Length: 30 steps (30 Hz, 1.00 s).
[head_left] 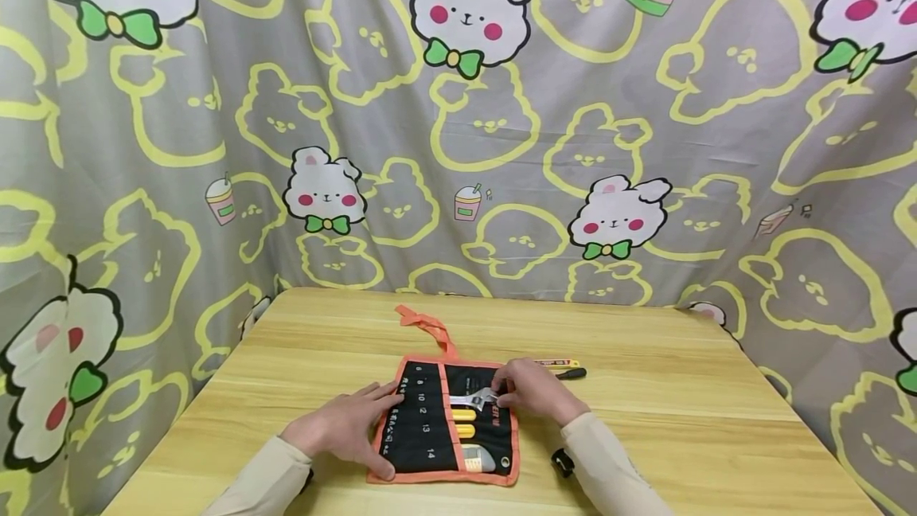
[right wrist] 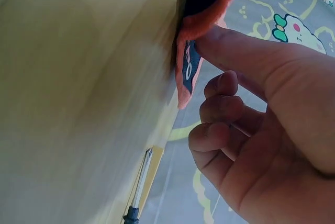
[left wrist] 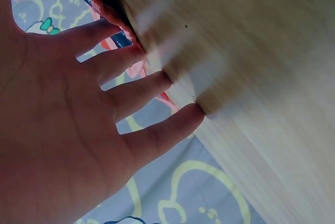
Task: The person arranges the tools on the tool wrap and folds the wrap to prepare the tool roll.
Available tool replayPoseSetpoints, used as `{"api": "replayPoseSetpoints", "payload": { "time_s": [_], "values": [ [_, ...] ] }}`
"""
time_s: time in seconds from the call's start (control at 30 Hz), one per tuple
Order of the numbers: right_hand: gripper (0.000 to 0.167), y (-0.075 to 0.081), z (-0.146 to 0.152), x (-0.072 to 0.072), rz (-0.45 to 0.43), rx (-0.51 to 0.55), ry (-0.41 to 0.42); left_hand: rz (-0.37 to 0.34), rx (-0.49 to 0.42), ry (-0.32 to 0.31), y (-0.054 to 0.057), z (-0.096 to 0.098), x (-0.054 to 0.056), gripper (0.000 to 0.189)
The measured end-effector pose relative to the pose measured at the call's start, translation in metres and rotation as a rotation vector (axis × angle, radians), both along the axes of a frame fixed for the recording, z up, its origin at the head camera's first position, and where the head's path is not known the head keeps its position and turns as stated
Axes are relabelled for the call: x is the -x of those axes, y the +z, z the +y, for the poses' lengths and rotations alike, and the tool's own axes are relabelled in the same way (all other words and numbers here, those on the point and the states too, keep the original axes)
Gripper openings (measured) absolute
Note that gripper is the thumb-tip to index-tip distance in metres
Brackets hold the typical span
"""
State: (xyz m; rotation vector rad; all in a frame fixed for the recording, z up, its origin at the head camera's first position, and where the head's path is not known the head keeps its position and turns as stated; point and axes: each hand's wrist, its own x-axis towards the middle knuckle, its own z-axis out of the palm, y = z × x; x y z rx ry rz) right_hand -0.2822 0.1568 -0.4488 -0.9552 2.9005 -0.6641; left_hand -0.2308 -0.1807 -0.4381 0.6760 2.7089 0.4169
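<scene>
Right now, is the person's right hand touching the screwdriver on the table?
Apart. The right wrist view shows it: the screwdriver lies on the table, and a gap with curtain behind separates it from the right hand.

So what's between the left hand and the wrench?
The pouch's black numbered panel, then its orange strip; the head view shows both.
</scene>
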Motion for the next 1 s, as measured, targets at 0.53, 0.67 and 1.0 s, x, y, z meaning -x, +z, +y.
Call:
{"api": "replayPoseSetpoints", "payload": {
  "time_s": [0.53,0.67,1.0],
  "values": [
    [0.006,0.0,-0.012,-0.001,0.043,-0.021,0.014,0.022,-0.012,-0.001,-0.002,0.0,0.0,0.113],
    [0.006,0.0,-0.013,-0.001,0.035,-0.02,0.009,0.029,-0.015,-0.003,-0.001,0.0,-0.001,0.113],
    [0.004,0.002,-0.019,-0.002,0.107,-0.058,0.037,0.048,-0.019,-0.004,-0.001,0.0,-0.001,0.114]
  ]
}}
